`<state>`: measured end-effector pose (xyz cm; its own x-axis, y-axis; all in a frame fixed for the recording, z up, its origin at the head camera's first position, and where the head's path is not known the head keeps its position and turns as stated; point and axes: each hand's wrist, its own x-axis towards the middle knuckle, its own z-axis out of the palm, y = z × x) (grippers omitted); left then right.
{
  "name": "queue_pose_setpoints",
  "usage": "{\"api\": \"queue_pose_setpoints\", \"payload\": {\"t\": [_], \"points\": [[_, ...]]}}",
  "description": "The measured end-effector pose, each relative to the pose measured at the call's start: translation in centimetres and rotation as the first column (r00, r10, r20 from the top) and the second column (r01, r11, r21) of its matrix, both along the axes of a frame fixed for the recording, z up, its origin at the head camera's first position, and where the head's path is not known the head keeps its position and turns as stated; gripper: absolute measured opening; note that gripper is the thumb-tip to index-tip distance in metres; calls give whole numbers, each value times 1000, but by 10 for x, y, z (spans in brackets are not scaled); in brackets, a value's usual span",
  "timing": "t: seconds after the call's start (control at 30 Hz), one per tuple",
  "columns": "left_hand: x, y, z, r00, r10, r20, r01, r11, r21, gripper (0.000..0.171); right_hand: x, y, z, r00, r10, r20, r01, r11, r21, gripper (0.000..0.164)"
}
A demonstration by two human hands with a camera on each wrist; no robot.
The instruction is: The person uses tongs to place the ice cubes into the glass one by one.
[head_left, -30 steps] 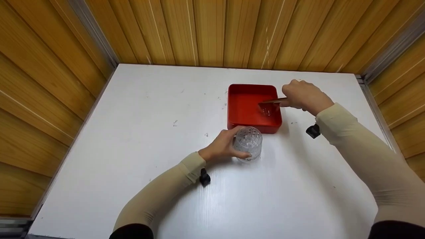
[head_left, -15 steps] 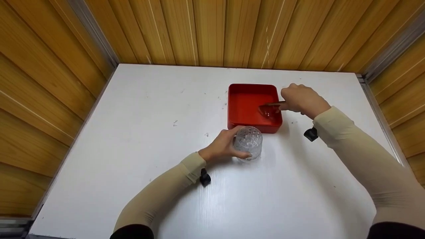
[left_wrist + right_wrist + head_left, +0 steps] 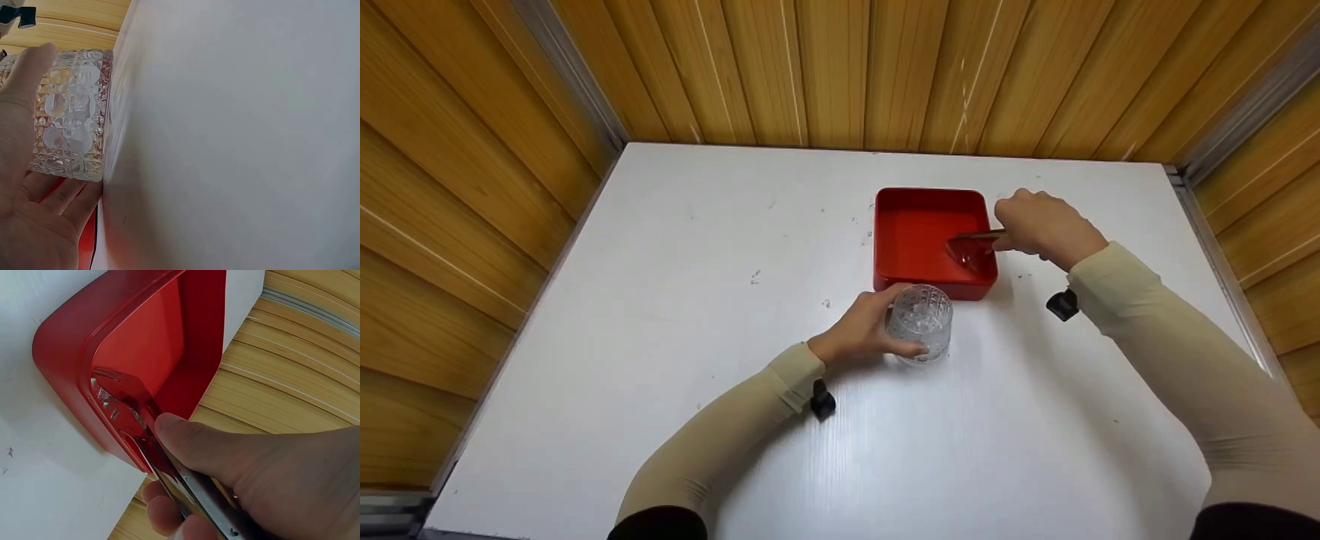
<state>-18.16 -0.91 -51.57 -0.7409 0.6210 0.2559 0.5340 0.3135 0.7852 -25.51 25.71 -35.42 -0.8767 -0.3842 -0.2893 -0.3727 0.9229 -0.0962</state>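
Note:
In the head view my left hand holds a clear cut-glass tumbler upright on the white table, thumb on the near side and fingers on the far side. The left wrist view shows the tumbler's faceted wall between thumb and fingers. Just behind it stands a square red box. My right hand grips metal tongs, thumb on one arm and fingers curled on the other. Their tips reach inside the box at its right side, around clear, glassy pieces that look like ice cubes.
The white table bears small dark scuffs. Wood-panelled walls rise along its back and sides, with metal strips at the corners. Both wrists carry small black devices.
The right hand has come slightly lower and nearer, and the tongs' tips have sunk a little further into the red box. The left hand and tumbler have stayed in place.

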Motion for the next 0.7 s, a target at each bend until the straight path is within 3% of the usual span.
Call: {"api": "queue_pose_setpoints", "payload": {"t": [0.5, 0.7], "points": [[1, 0, 1, 999, 2, 41, -2, 1000, 4, 81, -3, 1, -5, 999, 24, -37, -23, 999, 26, 18], [0, 1, 0, 1000, 13, 16, -12, 1000, -13, 83, -4, 0, -6, 996, 54, -77, -53, 998, 20, 20]]}}
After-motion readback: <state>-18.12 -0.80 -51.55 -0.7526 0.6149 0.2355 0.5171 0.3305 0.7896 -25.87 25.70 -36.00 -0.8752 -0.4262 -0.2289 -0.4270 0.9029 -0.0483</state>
